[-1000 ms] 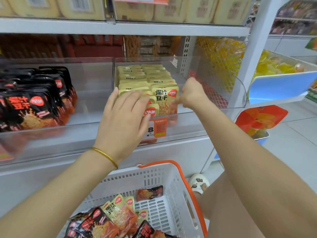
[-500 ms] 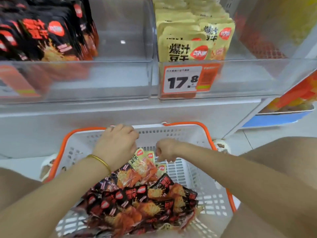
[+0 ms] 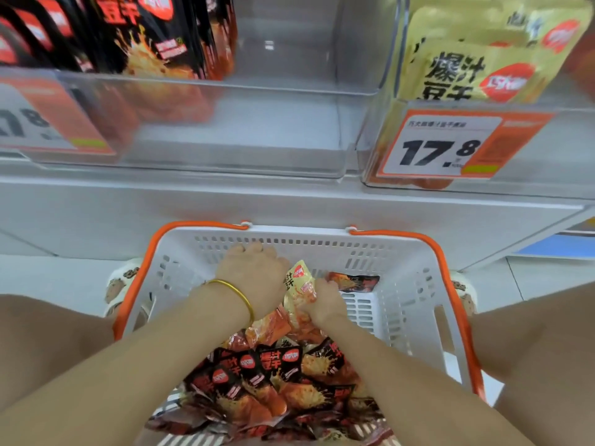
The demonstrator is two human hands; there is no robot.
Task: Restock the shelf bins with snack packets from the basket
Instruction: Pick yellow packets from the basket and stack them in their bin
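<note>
Inside the white perforated basket (image 3: 402, 284), near its far wall, a yellow packet (image 3: 299, 281) is gripped by the right hand (image 3: 325, 304), fingers curled round its crumpled lower part. The left hand (image 3: 254, 275) is held just beside it, knuckles up; its fingers are bent under and hidden, so its hold cannot be told. Glossy black packets (image 3: 273, 375) are heaped below the forearms. Above, black stock (image 3: 145, 37) in a clear plastic bin (image 3: 257, 133) is blurred and cut off.

You're facing a white metal shelf (image 3: 289, 204), its front edge running straight across your view. Down to your right, pale floor tiles (image 3: 547, 278) show thin grout lines, and a blue panel (image 3: 553, 247) sits low beside the shelf. The light is bright and even.
</note>
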